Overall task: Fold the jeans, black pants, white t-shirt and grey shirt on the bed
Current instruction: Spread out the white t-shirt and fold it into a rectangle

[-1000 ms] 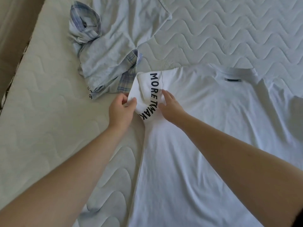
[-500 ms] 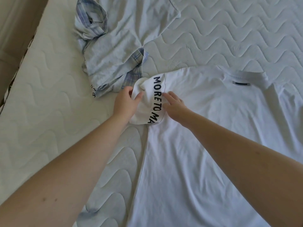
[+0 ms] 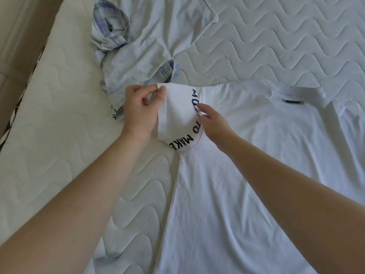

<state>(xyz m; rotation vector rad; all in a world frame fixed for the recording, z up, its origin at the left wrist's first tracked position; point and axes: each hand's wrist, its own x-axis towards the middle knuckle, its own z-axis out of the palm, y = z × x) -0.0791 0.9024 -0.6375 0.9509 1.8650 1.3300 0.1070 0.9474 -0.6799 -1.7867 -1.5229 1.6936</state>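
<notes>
The left hand (image 3: 141,110) pinches the top corner of the sleeve (image 3: 177,115) of the white t-shirt (image 3: 246,175) between thumb and forefinger, the other fingers loosely curled beneath. The right hand (image 3: 212,123) has its fingers nearly straight and only slightly spread, the tips resting on the sleeve's printed edge; it grips nothing.

The sleeve is turned over toward the shirt's body. Black capital letters curve along its edge; "MO", "TO" and "MAK" can be read, while the right fingers hide the letters between. The t-shirt lies spread flat on the quilted mattress (image 3: 276,46), collar toward the far side, with a small dark tag (image 3: 292,101) below the collar, its writing too small to read.

The grey shirt (image 3: 142,56), with a blue checked lining, lies crumpled just beyond the left hand, touching the sleeve's top. A few small dark marks show on its near hem, illegible.
</notes>
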